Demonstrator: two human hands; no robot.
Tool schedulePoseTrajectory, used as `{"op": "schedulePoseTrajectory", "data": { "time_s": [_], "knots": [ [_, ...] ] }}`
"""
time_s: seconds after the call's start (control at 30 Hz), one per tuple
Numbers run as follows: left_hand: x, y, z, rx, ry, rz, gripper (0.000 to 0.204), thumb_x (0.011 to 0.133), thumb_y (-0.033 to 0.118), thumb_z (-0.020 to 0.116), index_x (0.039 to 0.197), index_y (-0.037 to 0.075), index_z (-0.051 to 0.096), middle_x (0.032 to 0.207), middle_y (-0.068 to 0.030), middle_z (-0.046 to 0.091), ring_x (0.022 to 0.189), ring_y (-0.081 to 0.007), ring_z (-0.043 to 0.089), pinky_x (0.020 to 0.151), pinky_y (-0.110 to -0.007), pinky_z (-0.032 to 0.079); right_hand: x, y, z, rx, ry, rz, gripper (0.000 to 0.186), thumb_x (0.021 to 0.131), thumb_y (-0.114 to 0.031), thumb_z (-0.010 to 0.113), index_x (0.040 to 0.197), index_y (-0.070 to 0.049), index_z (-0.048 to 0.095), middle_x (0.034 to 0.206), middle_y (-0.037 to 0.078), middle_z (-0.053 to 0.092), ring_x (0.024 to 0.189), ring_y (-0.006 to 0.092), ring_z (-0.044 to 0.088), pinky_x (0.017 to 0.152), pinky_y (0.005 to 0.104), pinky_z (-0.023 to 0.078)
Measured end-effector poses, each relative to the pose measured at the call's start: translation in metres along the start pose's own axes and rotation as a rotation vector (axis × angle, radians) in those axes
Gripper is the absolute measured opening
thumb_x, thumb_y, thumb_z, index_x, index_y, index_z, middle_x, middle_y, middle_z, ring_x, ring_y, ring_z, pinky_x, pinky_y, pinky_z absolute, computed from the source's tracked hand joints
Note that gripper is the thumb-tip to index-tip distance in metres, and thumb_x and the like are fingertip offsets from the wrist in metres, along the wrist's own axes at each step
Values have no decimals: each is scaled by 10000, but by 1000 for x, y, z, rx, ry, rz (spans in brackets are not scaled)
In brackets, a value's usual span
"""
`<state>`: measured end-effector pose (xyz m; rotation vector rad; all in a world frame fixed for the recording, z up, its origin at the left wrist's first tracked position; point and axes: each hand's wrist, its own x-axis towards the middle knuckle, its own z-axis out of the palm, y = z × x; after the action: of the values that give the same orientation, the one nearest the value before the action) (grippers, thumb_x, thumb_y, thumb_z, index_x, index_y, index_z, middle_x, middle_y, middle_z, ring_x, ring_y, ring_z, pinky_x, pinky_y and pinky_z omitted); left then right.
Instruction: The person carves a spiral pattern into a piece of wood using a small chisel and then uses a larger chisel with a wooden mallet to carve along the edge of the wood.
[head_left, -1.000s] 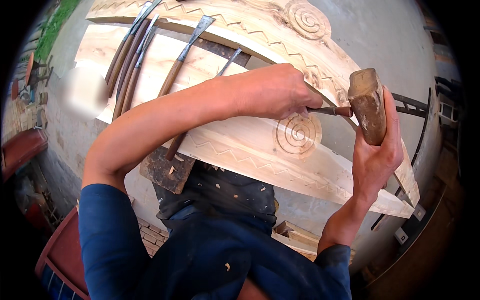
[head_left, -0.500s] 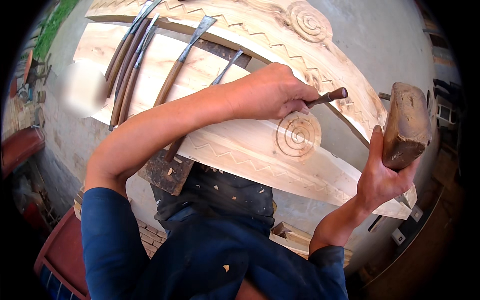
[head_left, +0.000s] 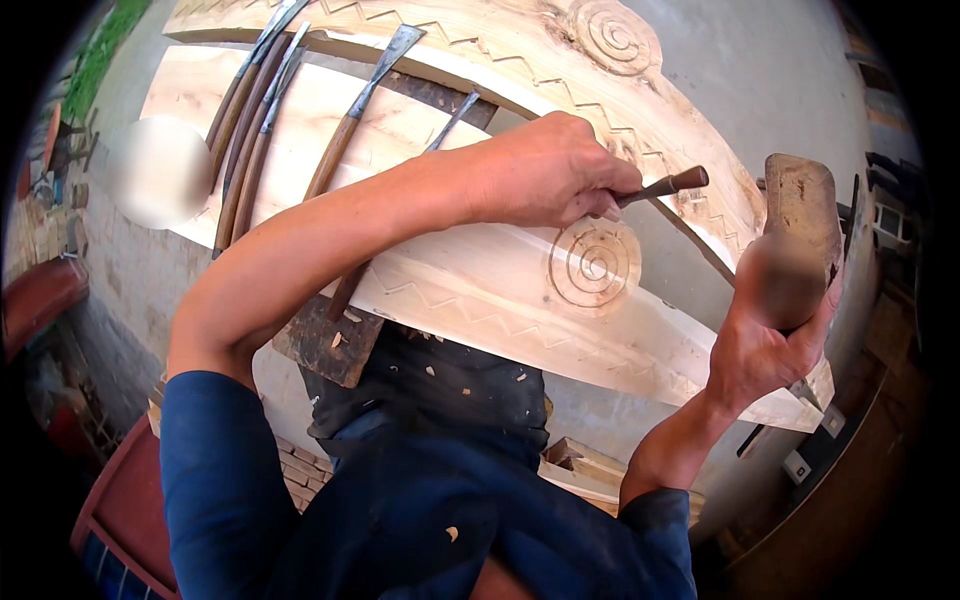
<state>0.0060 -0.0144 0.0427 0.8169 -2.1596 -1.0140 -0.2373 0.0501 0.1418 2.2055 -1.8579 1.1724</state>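
Note:
My left hand is closed around a wood-handled chisel over the near pale carved board, just above its spiral carving; the chisel's working tip is hidden. My right hand grips a worn wooden mallet, held to the right of the chisel's handle end and apart from it; part of the mallet is blurred. A far board carries a zigzag groove and another spiral. Several chisels and gouges lie across the near board, left of my left hand, some under my forearm.
A dark worn wooden block with shavings shows under the near board, by my dark-clothed lap. Red furniture stands at lower left. Concrete ground surrounds the boards, with timber offcuts below and a strip of grass at upper left.
The mallet was at the chisel's handle end a second ago; my right hand has since swung it rightward, away from it. The chisel's handle end has risen slightly in the picture.

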Motion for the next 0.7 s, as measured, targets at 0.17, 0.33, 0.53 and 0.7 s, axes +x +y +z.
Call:
{"op": "schedulePoseTrajectory", "data": {
  "time_s": [0.17, 0.33, 0.53, 0.7],
  "knots": [
    [-4, 7, 1, 111, -56, 69, 116, 928, 101, 778, 1027, 50, 745, 772, -157, 744, 692, -376, 721, 656, -474, 555, -4, 6, 11, 198, 67, 47, 731, 810, 149, 844, 1490, -25, 639, 1408, 124, 731, 1234, 277, 725, 1115, 403, 565],
    [-5, 8, -2, 96, -78, 42, 112, 917, 81, 780, 1012, 38, 738, 788, -159, 749, 719, -382, 730, 675, -483, 554, 4, 7, 2, 20, -103, -12, 754, 789, 153, 849, 1482, -83, 670, 1393, 98, 745, 1221, 266, 735, 1112, 396, 564],
    [-4, 6, -4, 3, -79, -80, 114, 908, 80, 790, 993, 43, 724, 782, -151, 748, 739, -384, 737, 692, -489, 556, 0, 5, -8, 415, 152, 324, 635, 850, 121, 852, 1446, 14, 659, 1357, 139, 744, 1226, 295, 730, 1140, 429, 565],
    [-10, 17, -3, 161, -141, -30, 106, 937, 80, 769, 1007, 19, 719, 833, -163, 766, 790, -385, 753, 728, -479, 573, 11, 0, 11, -89, -153, -151, 789, 745, 202, 741, 1471, -103, 687, 1325, 120, 772, 1235, 300, 738, 1055, 396, 576]
  ]
}}
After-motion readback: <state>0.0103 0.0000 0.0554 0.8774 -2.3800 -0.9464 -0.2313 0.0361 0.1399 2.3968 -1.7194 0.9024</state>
